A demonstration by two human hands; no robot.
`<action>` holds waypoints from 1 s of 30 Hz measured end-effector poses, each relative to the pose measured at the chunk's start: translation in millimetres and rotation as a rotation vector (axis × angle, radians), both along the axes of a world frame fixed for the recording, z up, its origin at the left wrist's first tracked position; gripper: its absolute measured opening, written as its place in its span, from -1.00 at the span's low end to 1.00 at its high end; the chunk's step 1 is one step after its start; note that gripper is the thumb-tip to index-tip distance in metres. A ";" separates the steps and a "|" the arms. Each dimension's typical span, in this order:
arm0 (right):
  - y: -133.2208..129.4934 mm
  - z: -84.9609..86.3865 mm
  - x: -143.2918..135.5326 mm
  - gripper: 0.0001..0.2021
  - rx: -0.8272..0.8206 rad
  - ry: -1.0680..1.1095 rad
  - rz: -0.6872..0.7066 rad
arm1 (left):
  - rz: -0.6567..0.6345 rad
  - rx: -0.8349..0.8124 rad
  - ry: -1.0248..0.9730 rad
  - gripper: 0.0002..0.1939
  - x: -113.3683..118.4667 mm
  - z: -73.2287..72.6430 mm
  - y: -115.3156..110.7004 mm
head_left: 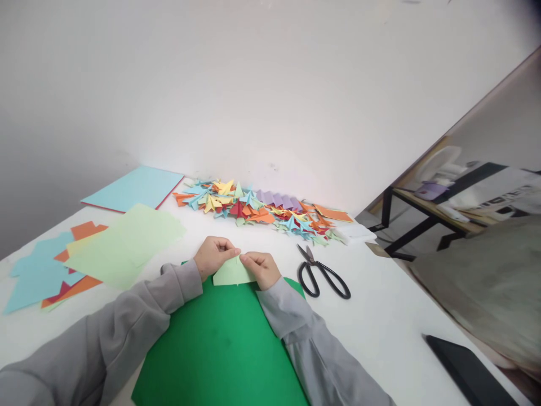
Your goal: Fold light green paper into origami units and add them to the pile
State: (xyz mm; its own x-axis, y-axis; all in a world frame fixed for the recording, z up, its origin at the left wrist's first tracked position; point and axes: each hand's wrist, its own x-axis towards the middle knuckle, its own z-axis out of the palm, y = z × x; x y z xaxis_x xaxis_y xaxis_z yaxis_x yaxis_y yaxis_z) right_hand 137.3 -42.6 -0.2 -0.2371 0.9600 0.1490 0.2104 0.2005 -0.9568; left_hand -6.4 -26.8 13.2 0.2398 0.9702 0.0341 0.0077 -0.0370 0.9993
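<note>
A piece of pale green paper [233, 273] is held between my two hands, just above the green sheet [224, 338]. My left hand [214, 256] pinches its upper left part between thumb and forefinger. With thumb and fingers closed, my right hand [262, 268] grips its upper right side. The thumbs nearly meet at the top edge, where a short crease shows. Scissors with black handles [315, 273] lie on the table to the right of my right hand, blades slightly apart.
A pile of colourful folded paper pieces [253, 208] runs along the wall. At left lie a large pale green sheet [127, 242], blue paper scraps [38, 276] and a blue sheet [135, 186]. A black flat device [469, 369] rests near the right edge; a low shelf [431, 208] stands beyond.
</note>
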 end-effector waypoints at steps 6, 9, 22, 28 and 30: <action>1.5 -3.8 -0.5 -0.53 -0.087 0.092 -0.064 | 0.073 -0.050 -0.083 -0.72 -0.5 -1.2 2.1; 0.6 -5.3 -0.2 -0.55 -0.135 0.120 -0.097 | 0.133 -0.082 -0.133 -0.69 -0.9 -2.5 4.1; -2.7 1.9 1.0 -0.45 -0.184 0.146 -0.102 | 0.092 -0.129 -0.181 -0.66 -1.7 -3.6 4.9; 1.2 0.3 2.9 -0.53 -0.117 0.120 -0.033 | 0.013 -0.041 -0.058 -0.71 -2.6 -1.7 3.4; 1.9 0.2 2.7 -0.58 -0.102 0.055 0.019 | -0.025 -0.001 -0.002 -0.73 -2.2 -0.8 2.5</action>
